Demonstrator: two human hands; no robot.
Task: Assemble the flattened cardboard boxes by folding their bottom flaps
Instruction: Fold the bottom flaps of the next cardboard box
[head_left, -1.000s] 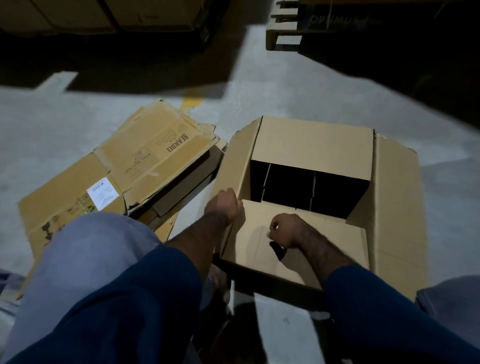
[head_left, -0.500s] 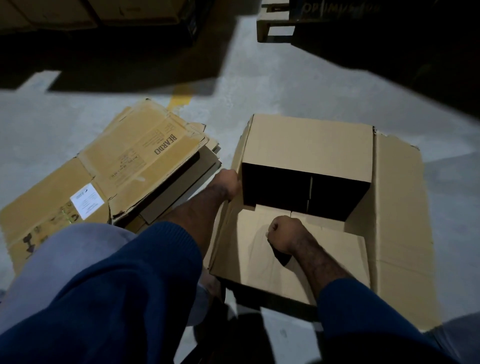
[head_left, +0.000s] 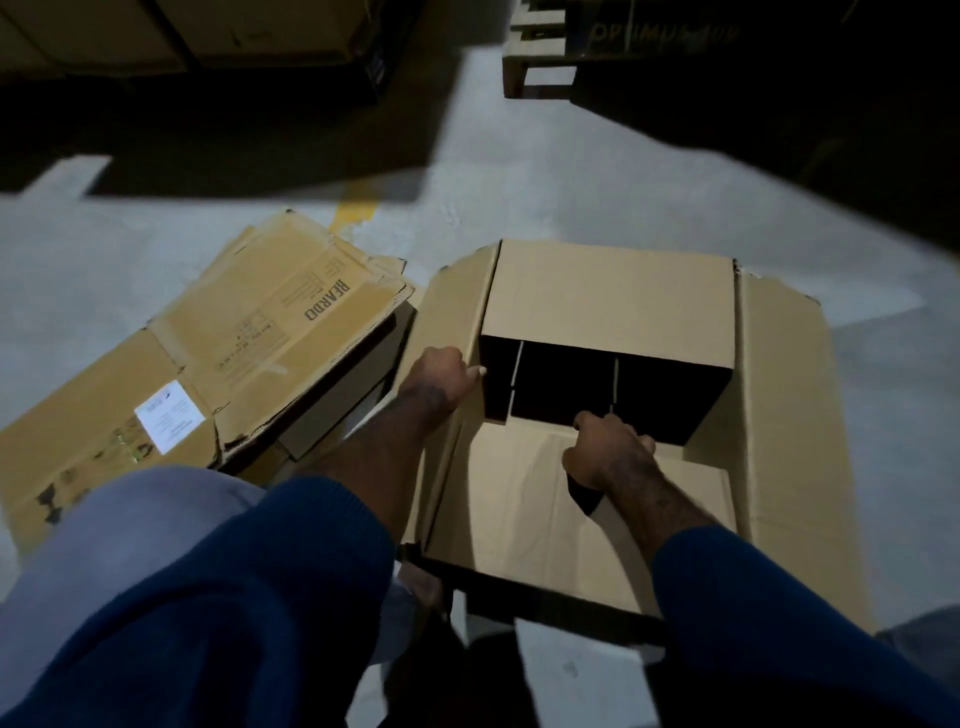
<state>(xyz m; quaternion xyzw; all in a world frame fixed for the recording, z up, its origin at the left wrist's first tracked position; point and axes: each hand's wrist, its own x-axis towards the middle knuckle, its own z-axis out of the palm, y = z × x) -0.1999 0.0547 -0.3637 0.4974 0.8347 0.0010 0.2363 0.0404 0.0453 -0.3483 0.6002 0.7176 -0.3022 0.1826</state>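
The fingers of the right hand (head_left: 608, 449) are curled over the free edge of the near flap (head_left: 519, 514) of the cardboard box (head_left: 779, 415), knuckles up, gripping that edge. Just beyond those fingers lies the box's dark opening (head_left: 670, 400), in which pale upright strips show like dividers. The left hand (head_left: 439, 382) is to the left of the right one and slightly further away. Its fingers are clenched round the edge of the left side flap (head_left: 454, 312), and the thumb lies along the flap's inner face, pointing at the opening.

Past both sets of fingers, the far flap (head_left: 608, 296) is folded inward over the far part of the opening. To the right of the right-hand fingers the right side flap (head_left: 774, 519) lies spread outward. The box rests on the concrete floor (head_left: 519, 182), directly in front of the person.

Left of the left-hand fingers, just beside the box, is a stack of flattened cardboard boxes (head_left: 234, 364). The top one is printed BEARDO and has a white label (head_left: 169, 415). Behind the fingers, both forearms run back into dark blue sleeves (head_left: 234, 597), with a grey trouser knee (head_left: 104, 519) at the left. Far beyond the box is a wooden pallet (head_left: 535, 52) in shadow.
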